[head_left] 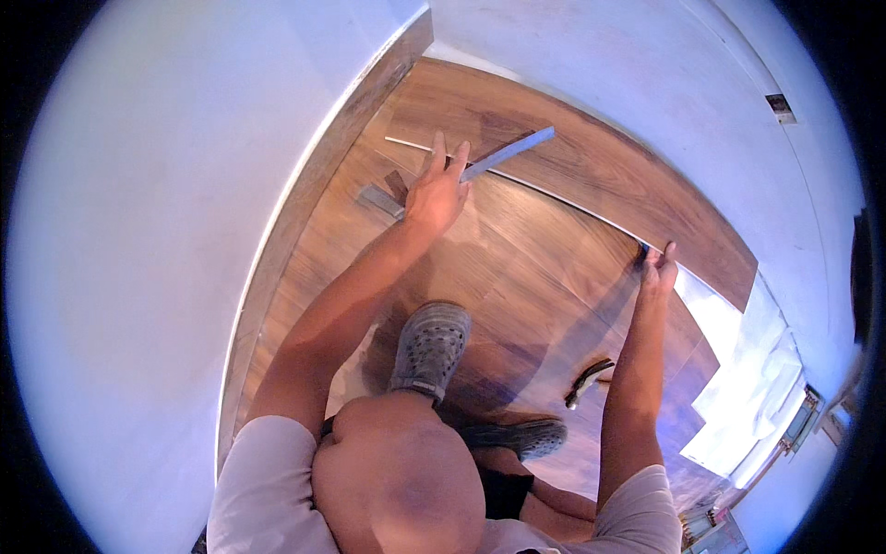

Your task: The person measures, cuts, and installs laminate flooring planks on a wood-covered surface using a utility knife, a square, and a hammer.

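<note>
A long wooden plank [683, 235] with a pale lower edge lies raised along the far wall. My left hand [441, 189] is at its left part, fingers stretched apart, touching near a grey metal bar [517, 145] that lies slanted across the plank. A grey block [377, 198] and a small dark piece sit just beside that hand. My right hand [659, 270] grips the plank's edge farther right, thumb upward. A hammer [583, 380] lies on the laid planks [526, 277], left of my right forearm.
A white wall [138, 231] with a baseboard [305, 175] runs along the left; another wall [628, 65] closes the far side. White sheeting [738, 397] lies on the right. My feet in grey perforated clogs [429, 342] rest on the planks.
</note>
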Tool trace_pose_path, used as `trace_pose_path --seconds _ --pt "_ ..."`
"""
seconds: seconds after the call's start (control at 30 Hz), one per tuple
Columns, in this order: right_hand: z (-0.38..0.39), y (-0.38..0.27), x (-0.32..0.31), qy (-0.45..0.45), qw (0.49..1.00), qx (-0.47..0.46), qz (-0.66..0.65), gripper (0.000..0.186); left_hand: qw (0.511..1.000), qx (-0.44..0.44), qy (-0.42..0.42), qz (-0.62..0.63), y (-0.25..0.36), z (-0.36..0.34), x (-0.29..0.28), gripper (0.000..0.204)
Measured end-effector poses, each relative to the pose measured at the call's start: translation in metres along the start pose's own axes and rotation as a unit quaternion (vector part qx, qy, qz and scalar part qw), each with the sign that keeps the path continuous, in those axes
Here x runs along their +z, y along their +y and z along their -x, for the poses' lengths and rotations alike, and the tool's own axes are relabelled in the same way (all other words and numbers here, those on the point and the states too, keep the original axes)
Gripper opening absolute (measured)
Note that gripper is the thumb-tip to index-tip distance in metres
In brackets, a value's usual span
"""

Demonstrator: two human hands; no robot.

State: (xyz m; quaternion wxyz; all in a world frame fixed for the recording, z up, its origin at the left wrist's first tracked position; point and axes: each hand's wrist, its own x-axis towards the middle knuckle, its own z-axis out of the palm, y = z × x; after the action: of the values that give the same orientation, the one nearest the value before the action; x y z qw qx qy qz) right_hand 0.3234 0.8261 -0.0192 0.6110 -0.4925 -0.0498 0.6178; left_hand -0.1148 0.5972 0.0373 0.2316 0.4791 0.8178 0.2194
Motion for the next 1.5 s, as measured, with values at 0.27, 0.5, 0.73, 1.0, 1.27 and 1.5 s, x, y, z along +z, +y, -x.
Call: trace_pose_path --seconds 0.27,0.5,0.73,1.0,1.27,1.5 --pt "-0.027 -0.007 -0.018 0.017 0.999 0.003 -0.032 0.033 0.999 0.037 -0.002 -0.033 0.0 -0.013 0.01 0.066" --pt "-0.034 -0.001 -0.019 0.004 0.996 0.052 -0.075 0.035 0.999 0.022 -0.003 -0.042 -0.004 -0.025 0.019 0.07" --pt "-0.008 -0.003 -0.009 -0.017 0.995 0.043 0.089 0.03 0.999 0.023 -0.007 -0.044 -0.013 -0.019 0.016 0.073" --pt "-0.002 -0.032 -0.009 0.023 0.897 0.105 0.429 0.039 0.982 -0.065 -0.119 -0.13 -0.006 -0.031 0.019 0.069" --pt "0.015 -0.022 0.024 0.048 0.872 0.074 0.481 0.034 0.995 0.029 -0.013 -0.093 -0.008 -0.026 0.02 0.071" --pt "0.014 -0.028 0.026 0.056 0.852 0.037 0.519 0.037 0.996 -0.014 -0.071 -0.057 0.01 -0.029 0.015 0.07"
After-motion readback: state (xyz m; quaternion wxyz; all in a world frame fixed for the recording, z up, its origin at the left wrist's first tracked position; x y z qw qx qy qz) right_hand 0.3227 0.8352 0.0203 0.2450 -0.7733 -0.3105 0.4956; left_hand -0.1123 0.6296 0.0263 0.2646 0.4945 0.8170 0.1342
